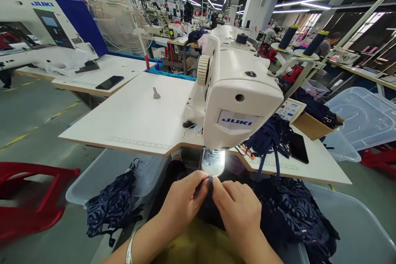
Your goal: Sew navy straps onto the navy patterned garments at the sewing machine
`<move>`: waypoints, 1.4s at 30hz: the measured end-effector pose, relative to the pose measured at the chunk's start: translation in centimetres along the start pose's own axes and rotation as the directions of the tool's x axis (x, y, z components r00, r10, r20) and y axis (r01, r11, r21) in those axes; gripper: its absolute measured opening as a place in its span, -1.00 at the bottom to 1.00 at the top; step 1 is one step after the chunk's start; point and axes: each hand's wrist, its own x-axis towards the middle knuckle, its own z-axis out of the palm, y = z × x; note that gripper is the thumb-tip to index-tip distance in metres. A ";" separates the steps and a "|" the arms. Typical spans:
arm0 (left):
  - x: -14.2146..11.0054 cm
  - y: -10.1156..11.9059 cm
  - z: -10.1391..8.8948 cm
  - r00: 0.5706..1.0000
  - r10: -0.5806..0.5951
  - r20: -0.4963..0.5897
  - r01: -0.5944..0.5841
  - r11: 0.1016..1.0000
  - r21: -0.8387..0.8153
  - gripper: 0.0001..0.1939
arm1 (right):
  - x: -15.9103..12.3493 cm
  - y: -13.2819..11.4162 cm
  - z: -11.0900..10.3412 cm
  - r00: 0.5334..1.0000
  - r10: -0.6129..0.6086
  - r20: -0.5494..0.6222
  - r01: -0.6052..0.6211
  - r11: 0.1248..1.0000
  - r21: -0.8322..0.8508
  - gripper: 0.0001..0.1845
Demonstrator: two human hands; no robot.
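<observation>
My left hand and my right hand meet in front of the sewing machine, fingertips pinched close together. Between them is a small piece of navy strap, mostly hidden by the fingers. Just beyond the fingertips, the machine's lit sewing bed glows white. To the right, a pile of navy straps and fabric lies on the table. Patterned navy garments hang over the bin by my right arm, and another patterned navy garment lies at the left bin.
The white sewing table carries a small grey metal piece. One phone lies at left, another phone at right. Clear plastic bins stand below the table. A red stool is at far left, a fan behind.
</observation>
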 end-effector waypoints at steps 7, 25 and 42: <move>-0.1 -0.1 -0.4 0.910 0.413 -0.043 -0.351 0.820 0.452 -0.77 | 0.6 -0.2 -0.2 1.000 0.001 0.008 0.000 1.000 -0.030 -0.80; -0.4 -0.6 0.2 0.874 0.486 -0.016 -0.393 0.726 0.565 -0.80 | -0.2 1.8 -0.1 0.887 0.292 0.358 -0.445 0.746 0.495 -0.82; 0.0 -0.5 -1.1 0.942 0.059 0.330 -0.142 0.962 0.235 -0.74 | -1.5 1.7 -0.4 0.871 0.087 0.484 -0.342 0.814 0.469 -0.80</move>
